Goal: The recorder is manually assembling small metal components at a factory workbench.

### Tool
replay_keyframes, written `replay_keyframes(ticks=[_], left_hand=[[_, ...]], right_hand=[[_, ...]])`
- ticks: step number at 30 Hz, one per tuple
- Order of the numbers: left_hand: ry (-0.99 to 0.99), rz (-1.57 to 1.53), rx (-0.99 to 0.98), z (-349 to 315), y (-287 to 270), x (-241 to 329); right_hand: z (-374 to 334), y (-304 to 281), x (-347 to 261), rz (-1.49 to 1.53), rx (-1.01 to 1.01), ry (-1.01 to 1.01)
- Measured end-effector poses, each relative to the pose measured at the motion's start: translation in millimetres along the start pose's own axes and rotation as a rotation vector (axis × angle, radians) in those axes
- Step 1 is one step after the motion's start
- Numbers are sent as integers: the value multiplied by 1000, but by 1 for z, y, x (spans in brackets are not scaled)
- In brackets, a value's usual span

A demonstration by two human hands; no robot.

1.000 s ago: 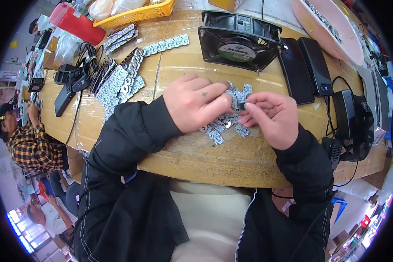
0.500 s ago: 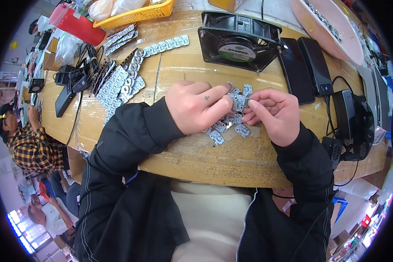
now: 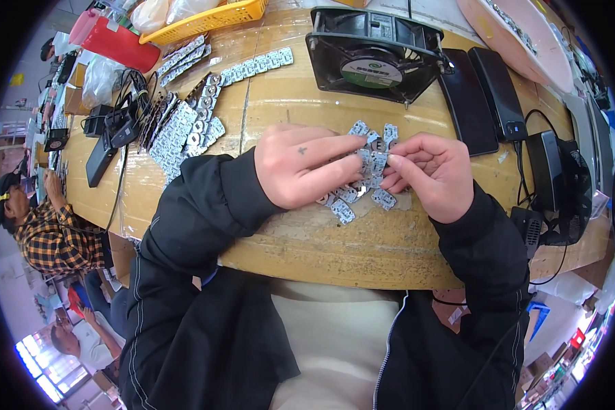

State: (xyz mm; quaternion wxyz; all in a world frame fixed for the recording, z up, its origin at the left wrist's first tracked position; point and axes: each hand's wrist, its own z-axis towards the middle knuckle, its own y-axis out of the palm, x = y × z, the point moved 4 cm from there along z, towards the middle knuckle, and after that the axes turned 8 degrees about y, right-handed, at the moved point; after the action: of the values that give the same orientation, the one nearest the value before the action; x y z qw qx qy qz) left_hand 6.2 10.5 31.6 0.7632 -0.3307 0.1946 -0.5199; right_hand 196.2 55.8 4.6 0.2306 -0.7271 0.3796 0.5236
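Observation:
Small, pale printed circuit boards lie in a loose pile on the brown table in front of me. Just above the pile I hold one small circuit board. My left hand reaches over from the left, closed with its fingertips at the board's left side; its thumb is hidden. From the right, my right hand pinches the board's right edge between thumb and index finger, the other fingers curled. More loose boards show beyond my fingers, one near the right index finger.
A black fan stands beyond my hands. Circuit board panels, black adapters with cables and a red cup are at left. Two black phone-like devices and a pink basin are at right. A yellow basket stands behind.
A round grey piece at my right fingertips no longer shows. Both hands have shifted slightly, and more of the boards between them is visible. The view has tilted a little.

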Motion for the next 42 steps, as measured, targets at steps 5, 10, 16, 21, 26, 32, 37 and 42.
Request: replay_keyframes(ticks=[5, 10, 16, 21, 26, 32, 37, 42], left_hand=[[24, 35, 28, -8, 7, -2], [19, 93, -28, -6, 8, 0], [1, 134, -34, -6, 11, -2], [25, 177, -15, -3, 12, 1], [35, 143, -22, -3, 11, -1], [42, 244, -71, 6, 7, 6], [52, 328, -61, 9, 8, 11], [27, 336, -73, 10, 10, 12]], right_hand=[[2, -3, 1, 13, 0, -1], [5, -2, 2, 27, -12, 13], [8, 1, 4, 128, 28, -10], [5, 0, 1, 25, 64, -23], [6, -1, 2, 27, 74, -36], [3, 2, 0, 29, 125, -83], [-4, 9, -7, -28, 213, -159], [-7, 11, -9, -118, 273, -171]])
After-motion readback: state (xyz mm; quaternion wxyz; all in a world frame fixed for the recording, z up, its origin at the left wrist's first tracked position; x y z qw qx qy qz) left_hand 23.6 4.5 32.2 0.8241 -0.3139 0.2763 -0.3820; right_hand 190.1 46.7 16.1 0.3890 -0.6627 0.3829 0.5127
